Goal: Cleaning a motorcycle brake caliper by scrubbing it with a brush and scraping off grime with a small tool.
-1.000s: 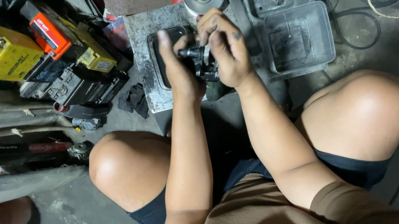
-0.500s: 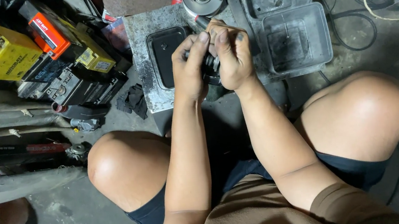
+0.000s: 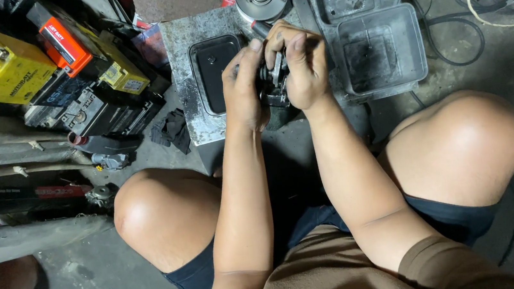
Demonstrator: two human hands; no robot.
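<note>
As two hands (image 3: 275, 74) clasp, one part (image 3: 274, 84).

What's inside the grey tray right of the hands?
The grey tray shows only a dark, grimy stain on its floor; no loose parts visible. Its left edge is hidden behind the right hand.

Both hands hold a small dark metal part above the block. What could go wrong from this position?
1. The left hand and right hand look greasy, so the small metal part may slip and fall to the concrete floor.
2. The part is held over the edge of the metal block; anything that comes loose could drop into the dark gap between the knees.
3. The black tray lies close to the left hand and might be knocked.
</note>
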